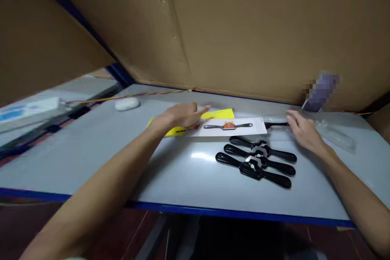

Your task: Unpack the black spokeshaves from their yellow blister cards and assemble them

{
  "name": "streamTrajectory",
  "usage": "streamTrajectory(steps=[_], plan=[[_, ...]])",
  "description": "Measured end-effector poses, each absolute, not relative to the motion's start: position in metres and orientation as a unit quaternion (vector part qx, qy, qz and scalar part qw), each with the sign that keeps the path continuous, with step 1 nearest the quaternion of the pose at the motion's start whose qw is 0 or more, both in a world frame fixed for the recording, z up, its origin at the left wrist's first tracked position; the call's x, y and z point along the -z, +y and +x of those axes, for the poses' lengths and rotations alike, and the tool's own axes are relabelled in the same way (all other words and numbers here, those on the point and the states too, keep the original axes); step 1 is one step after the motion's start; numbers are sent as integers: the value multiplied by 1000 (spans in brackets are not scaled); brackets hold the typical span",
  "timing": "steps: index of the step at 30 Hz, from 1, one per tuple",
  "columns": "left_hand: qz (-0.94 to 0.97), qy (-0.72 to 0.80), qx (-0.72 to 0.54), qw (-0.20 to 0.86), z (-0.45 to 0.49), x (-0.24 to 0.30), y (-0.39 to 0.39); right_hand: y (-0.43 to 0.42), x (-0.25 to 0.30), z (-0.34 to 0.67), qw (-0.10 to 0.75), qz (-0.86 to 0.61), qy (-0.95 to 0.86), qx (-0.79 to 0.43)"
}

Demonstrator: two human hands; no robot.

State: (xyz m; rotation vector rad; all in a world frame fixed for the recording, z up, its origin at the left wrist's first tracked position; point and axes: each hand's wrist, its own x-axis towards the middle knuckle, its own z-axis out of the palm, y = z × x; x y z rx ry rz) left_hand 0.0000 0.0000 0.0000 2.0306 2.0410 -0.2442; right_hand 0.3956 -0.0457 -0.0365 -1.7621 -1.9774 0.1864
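My left hand (185,115) is closed at the left end of a white printed card (236,131) bearing a picture of a spokeshave. A yellow card (224,113) lies partly behind it. At the right, my right hand (306,132) has its fingers around the end of a black spokeshave handle (276,124); the white card hides the rest of that tool. Three black spokeshaves lie side by side just in front: a near one (251,170), a middle one (280,167) and a far one (283,154). Their light metal parts face up.
Clear plastic packaging (339,138) lies right of my right hand. A pixelated purple object (323,91) leans by the back panel. A white computer mouse (127,103) and a red-yellow cable (152,94) are at the back left. The table has a blue front edge (213,210).
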Motion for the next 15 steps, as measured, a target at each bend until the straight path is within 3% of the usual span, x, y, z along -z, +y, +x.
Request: streamTrajectory(steps=[15], plan=[[742, 666, 7, 79, 27, 10, -14, -39, 43, 399, 318, -682, -621, -218]])
